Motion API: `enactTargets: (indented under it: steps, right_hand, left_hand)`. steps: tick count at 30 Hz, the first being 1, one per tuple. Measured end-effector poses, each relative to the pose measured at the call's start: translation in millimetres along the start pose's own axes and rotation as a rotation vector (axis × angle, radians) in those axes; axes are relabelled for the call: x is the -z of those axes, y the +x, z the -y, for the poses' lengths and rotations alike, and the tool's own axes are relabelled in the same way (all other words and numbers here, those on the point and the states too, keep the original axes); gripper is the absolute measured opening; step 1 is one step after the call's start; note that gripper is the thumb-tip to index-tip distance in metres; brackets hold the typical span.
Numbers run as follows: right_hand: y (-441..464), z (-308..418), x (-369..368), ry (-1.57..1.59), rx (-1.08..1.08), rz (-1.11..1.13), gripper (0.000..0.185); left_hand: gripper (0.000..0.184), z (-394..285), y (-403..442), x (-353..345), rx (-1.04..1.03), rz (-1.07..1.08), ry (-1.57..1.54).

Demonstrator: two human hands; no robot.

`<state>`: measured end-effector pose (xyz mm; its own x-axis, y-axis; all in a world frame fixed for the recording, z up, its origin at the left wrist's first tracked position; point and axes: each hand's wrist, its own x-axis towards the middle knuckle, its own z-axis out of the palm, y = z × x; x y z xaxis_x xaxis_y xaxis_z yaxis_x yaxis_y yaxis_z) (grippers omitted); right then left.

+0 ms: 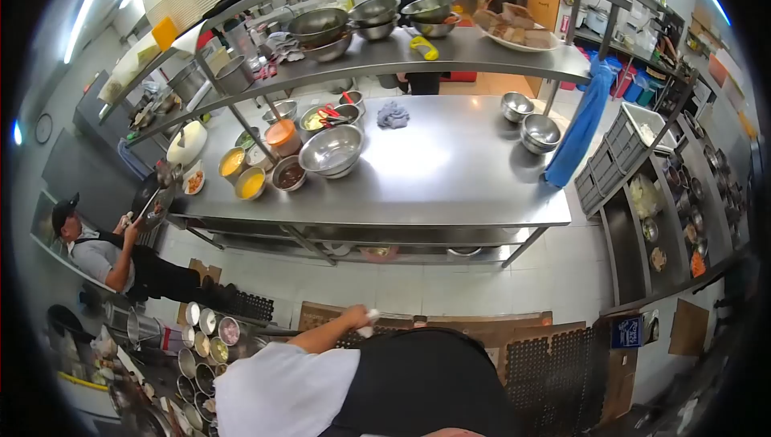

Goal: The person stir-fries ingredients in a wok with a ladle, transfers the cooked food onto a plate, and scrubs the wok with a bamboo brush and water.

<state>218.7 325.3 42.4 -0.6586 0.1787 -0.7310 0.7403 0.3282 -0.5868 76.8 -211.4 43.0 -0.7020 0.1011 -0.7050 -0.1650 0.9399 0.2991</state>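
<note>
My left hand [356,317] is out in front of my black apron [426,381], below the near edge of the steel table. Its fingers are closed round a small white thing [369,326] that looks like a folded cloth or paper. A white sleeve [281,389] covers my upper left arm. My right hand cannot be made out; only a sliver of skin shows at the bottom edge. On the steel table [458,188] stand a large metal bowl [331,152], bowls of yellow sauce [250,184], a bowl of dark sauce [288,173] and a crumpled grey cloth [393,115].
At the left a co-worker [112,252] in a black cap holds a pan [148,192]. Overhead runs a shelf [482,55] with metal bowls and a plate of meat. Pots of ingredients [207,321] stand lower left. Rubber mats [554,373] cover the floor. Grey crates [614,156] stand right.
</note>
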Motion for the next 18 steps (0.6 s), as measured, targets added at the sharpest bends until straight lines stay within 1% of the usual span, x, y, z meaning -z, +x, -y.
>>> enactTargets:
  steps: [2, 4, 5, 7, 8, 10, 11, 13, 14, 15, 17, 18]
  right_hand:
    - [18, -11, 22, -0.024, 0.011, 0.043, 0.047]
    - [32, -25, 44, -0.051, 0.013, 0.081, 0.047]
    - [39, -33, 52, -0.069, 0.02, 0.097, 0.047]
    - [59, -56, 64, -0.125, 0.051, 0.131, 0.047]
    - [68, -63, 71, -0.154, 0.074, 0.151, 0.048]
    - [106, -91, 75, -0.253, 0.239, 0.193, 0.048]
    - [132, -108, 73, -0.315, 0.359, 0.21, 0.048]
    - [185, -132, 75, -0.408, 0.584, 0.174, 0.049]
    - [159, -92, 96, -0.389, 0.489, 0.104, 0.051]
    - [131, -51, 117, -0.363, 0.395, 0.034, 0.053]
    - [91, 10, 143, -0.319, 0.134, -0.025, 0.049]
    - [83, 24, 150, -0.321, 0.123, -0.047, 0.049]
  left_hand:
    - [0.048, 6, -30, -9, 0.097, -0.152, -0.066]
    - [0.049, 4, -45, -18, 0.096, -0.244, -0.138]
    - [0.049, -4, -47, -20, 0.081, -0.232, -0.118]
    - [0.048, -16, -52, -28, 0.276, -0.261, -0.579]
    - [0.048, -24, -50, -34, 0.27, -0.25, -0.563]
    - [0.041, -46, -44, -47, 0.271, -0.389, -0.919]
    - [0.041, -62, -44, -45, 0.259, -0.372, -0.911]
    - [0.036, -104, -48, -22, 0.282, -0.345, -1.099]
    - [0.034, -119, -45, -11, 0.207, -0.288, -1.323]
    - [0.037, -120, -30, -5, 0.097, -0.275, -1.309]
    - [0.041, -144, -23, 18, 0.129, -0.334, -1.339]
    - [0.041, -154, -16, 27, 0.115, -0.312, -1.343]
